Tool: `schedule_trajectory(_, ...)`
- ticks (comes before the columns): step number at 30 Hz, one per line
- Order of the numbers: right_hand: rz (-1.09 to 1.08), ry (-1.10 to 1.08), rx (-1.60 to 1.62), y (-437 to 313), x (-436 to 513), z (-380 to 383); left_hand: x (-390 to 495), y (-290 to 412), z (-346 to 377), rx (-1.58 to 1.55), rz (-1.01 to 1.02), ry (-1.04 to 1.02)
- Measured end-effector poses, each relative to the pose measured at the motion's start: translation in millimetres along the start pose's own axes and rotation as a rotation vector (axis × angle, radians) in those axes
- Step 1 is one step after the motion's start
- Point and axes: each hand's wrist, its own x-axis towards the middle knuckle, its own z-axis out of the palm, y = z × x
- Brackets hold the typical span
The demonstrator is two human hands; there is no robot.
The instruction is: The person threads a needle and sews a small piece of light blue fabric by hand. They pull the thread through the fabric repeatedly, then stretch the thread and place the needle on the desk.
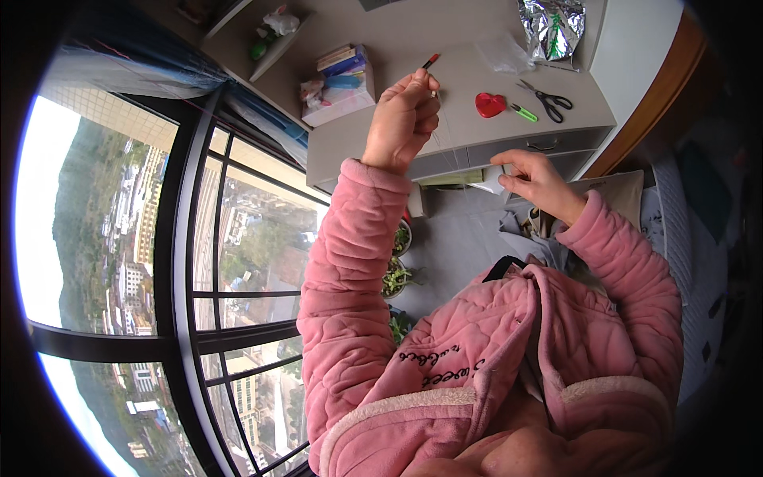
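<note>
My left hand (405,113) is raised over the desk, its fingers closed around a thin clear thread (440,138). A small pale piece (434,93) shows at its fingers. Just beyond the fingertips a slim red-and-black stick-like item (430,61) is visible; I cannot tell whether it is held or lies on the desk behind. Strands of the thread hang down toward my right hand (536,179), which is in front of the drawers with thumb and forefinger apart. Whether a strand runs between those fingers is too fine to see.
On the desk (411,158) lie a red heart-shaped box (490,105), green thread snips (524,112), black-handled scissors (549,102), a clear plastic bag (505,53) and a silver foil bag (551,30). A box with books (343,89) stands left. Windows (256,256) and potted plants (396,277) flank my left arm.
</note>
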Motion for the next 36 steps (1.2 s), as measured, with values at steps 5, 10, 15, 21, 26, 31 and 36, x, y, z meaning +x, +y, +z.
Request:
schedule_trajectory(5,0.018,0.277,0.118,27,-6,-16,-2,4,-5,0.003,-0.023,-0.013)
schedule_trajectory(10,0.215,0.274,0.266,49,-21,-48,-2,7,-15,0.009,-0.022,0.042)
schedule_trajectory(15,0.188,0.327,0.153,67,-33,-81,-5,15,-25,0.036,-0.018,0.103)
schedule_trajectory(21,0.069,0.431,0.126,88,-64,-155,-24,19,-42,0.132,-0.006,0.187)
schedule_trajectory(26,0.146,0.611,-0.035,146,-100,-190,-35,-4,-63,0.195,-0.082,0.257)
schedule_trajectory(31,0.414,0.745,0.041,238,-167,-209,-52,-18,-87,0.309,-0.07,0.411)
schedule_trajectory(36,0.699,0.871,0.083,342,-257,-208,-70,-13,-118,0.326,-0.081,0.597)
